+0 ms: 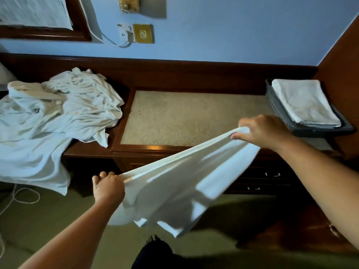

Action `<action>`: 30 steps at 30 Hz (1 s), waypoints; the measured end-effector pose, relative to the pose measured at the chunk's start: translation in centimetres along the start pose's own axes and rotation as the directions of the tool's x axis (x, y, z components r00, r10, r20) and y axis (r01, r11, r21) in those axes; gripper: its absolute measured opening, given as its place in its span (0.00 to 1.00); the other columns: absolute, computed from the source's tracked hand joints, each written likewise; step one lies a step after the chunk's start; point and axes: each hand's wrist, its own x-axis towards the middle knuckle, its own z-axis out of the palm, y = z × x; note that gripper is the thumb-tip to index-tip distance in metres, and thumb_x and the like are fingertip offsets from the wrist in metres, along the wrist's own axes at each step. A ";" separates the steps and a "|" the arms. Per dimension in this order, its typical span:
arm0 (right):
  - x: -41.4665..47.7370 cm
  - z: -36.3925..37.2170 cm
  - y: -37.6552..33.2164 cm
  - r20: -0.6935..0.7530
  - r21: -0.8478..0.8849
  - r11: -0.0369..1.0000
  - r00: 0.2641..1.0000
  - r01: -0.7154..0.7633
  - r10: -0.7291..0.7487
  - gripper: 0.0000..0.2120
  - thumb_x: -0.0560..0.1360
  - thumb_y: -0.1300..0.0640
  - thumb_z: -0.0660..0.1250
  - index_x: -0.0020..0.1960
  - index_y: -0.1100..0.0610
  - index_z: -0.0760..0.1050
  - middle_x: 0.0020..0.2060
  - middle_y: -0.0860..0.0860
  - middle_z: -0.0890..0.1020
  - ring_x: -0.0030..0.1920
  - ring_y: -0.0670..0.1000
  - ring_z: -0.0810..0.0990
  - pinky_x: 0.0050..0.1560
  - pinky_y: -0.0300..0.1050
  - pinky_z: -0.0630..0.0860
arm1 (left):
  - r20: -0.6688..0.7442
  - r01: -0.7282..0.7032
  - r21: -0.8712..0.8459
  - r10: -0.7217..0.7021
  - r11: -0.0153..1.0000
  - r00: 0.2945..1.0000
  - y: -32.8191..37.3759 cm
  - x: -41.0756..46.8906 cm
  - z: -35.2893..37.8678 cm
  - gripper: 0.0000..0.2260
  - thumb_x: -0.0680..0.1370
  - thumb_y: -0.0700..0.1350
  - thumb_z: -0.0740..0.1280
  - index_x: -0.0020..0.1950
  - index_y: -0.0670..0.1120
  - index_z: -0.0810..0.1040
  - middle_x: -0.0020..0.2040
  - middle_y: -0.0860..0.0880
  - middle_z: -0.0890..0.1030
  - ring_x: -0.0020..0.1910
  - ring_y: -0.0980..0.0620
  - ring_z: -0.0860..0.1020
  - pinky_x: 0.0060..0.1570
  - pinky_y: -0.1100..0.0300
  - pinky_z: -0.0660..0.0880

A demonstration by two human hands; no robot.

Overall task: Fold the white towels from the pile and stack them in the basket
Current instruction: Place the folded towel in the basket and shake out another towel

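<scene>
Left hand [108, 186] clenched on one corner of a white towel [180, 183], right hand [261, 131] gripping the other, towel stretched in mid-air before the bench [194, 117], rumpled pile [58, 107] at left, folded towels [305, 101] in the basket [275, 105] far right

Head camera looks steeply down, close over desk [194, 117]

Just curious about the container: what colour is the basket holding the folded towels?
Dark grey, with a mesh-patterned wall; the basket shows best in the head view, at right.
</scene>
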 end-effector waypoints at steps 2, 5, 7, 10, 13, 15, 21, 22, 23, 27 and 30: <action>0.9 2.0 0.9 -0.079 -0.052 0.999 0.997 -0.007 0.003 0.23 0.70 0.32 0.69 0.44 0.53 0.76 0.31 0.54 0.79 0.35 0.60 0.81 0.35 0.46 0.70 | -0.005 0.075 0.030 -0.074 0.997 0.997 -2.3 0.9 0.9 0.14 0.75 0.44 0.60 0.54 0.53 0.82 0.47 0.55 0.76 0.54 0.50 0.70 0.56 0.51 0.63; 3.1 4.9 2.0 -0.110 -0.119 0.990 0.992 -0.075 0.062 0.23 0.72 0.36 0.70 0.43 0.56 0.75 0.29 0.57 0.79 0.31 0.61 0.80 0.32 0.45 0.68 | -0.006 0.166 -0.036 -0.166 0.986 0.986 -6.0 4.3 1.5 0.12 0.73 0.42 0.64 0.51 0.52 0.84 0.44 0.53 0.75 0.52 0.49 0.71 0.56 0.49 0.67; 4.8 7.1 3.6 -0.049 -0.151 0.976 0.988 -0.155 0.149 0.23 0.73 0.36 0.70 0.44 0.57 0.75 0.31 0.58 0.81 0.33 0.62 0.82 0.33 0.46 0.68 | -0.051 0.181 -0.176 -0.193 0.968 0.980 -7.4 7.4 0.1 0.09 0.73 0.41 0.67 0.48 0.51 0.85 0.44 0.50 0.76 0.52 0.45 0.74 0.56 0.47 0.71; 8.1 9.6 6.8 0.106 -0.185 0.953 0.959 -0.240 0.262 0.21 0.75 0.37 0.67 0.51 0.55 0.76 0.41 0.59 0.84 0.43 0.62 0.83 0.40 0.50 0.74 | -0.163 0.130 -0.350 -0.197 0.928 0.967 -7.4 13.4 -4.4 0.08 0.73 0.41 0.70 0.46 0.52 0.86 0.47 0.43 0.82 0.50 0.38 0.79 0.56 0.45 0.71; 11.2 10.7 10.3 0.608 -0.155 0.962 0.745 -0.227 0.273 0.17 0.79 0.41 0.64 0.61 0.51 0.76 0.60 0.55 0.81 0.59 0.57 0.79 0.56 0.46 0.74 | -0.201 0.015 -0.472 -0.124 0.882 0.972 -5.6 20.4 -9.9 0.08 0.74 0.43 0.72 0.49 0.53 0.88 0.49 0.42 0.85 0.49 0.38 0.80 0.51 0.49 0.74; 14.2 10.5 12.0 0.650 -0.130 0.941 0.690 -0.313 0.319 0.18 0.80 0.45 0.65 0.65 0.53 0.75 0.65 0.55 0.78 0.63 0.57 0.77 0.62 0.46 0.72 | -0.181 -0.024 -0.525 -0.084 0.851 0.980 -4.0 25.2 -13.3 0.06 0.73 0.44 0.75 0.50 0.50 0.88 0.48 0.41 0.85 0.47 0.40 0.80 0.46 0.53 0.74; 22.4 12.1 14.2 0.422 -0.124 0.895 0.793 -0.429 0.439 0.10 0.79 0.44 0.64 0.45 0.50 0.73 0.51 0.57 0.83 0.49 0.59 0.80 0.44 0.47 0.72 | -0.216 -0.089 -0.604 -0.055 0.792 0.975 0.1 38.2 -21.3 0.11 0.77 0.49 0.73 0.54 0.43 0.87 0.44 0.38 0.84 0.46 0.37 0.81 0.45 0.49 0.77; 23.6 11.9 15.0 0.377 -0.113 0.876 0.795 -0.470 0.475 0.11 0.80 0.44 0.64 0.48 0.51 0.74 0.50 0.58 0.83 0.50 0.60 0.80 0.44 0.47 0.72 | -0.215 -0.099 -0.584 -0.036 0.806 0.976 1.0 40.2 -22.2 0.11 0.77 0.49 0.73 0.54 0.43 0.86 0.45 0.37 0.84 0.47 0.37 0.81 0.47 0.48 0.77; 24.8 11.6 15.8 0.352 -0.102 0.858 0.788 -0.503 0.504 0.11 0.80 0.44 0.63 0.50 0.52 0.75 0.51 0.59 0.82 0.53 0.61 0.80 0.45 0.47 0.71 | -0.209 -0.105 -0.563 -0.019 0.820 0.978 1.8 41.6 -22.8 0.11 0.77 0.48 0.73 0.55 0.44 0.86 0.46 0.37 0.84 0.47 0.37 0.81 0.47 0.48 0.77; 29.2 11.8 19.3 0.439 -0.150 0.857 0.743 -0.494 0.505 0.11 0.82 0.46 0.60 0.54 0.50 0.78 0.54 0.56 0.80 0.55 0.59 0.78 0.47 0.48 0.70 | -0.178 -0.086 -0.527 -0.011 0.845 0.984 4.7 45.8 -23.8 0.11 0.74 0.51 0.76 0.51 0.44 0.87 0.38 0.44 0.81 0.39 0.43 0.77 0.42 0.54 0.73; 32.1 13.6 21.6 0.383 -0.174 0.879 0.792 -0.443 0.475 0.11 0.82 0.50 0.59 0.55 0.51 0.78 0.53 0.55 0.78 0.53 0.60 0.79 0.48 0.49 0.73 | -0.172 -0.022 -0.518 -0.079 0.855 0.982 6.0 47.8 -23.9 0.11 0.72 0.51 0.77 0.48 0.44 0.87 0.39 0.43 0.82 0.40 0.42 0.77 0.42 0.54 0.73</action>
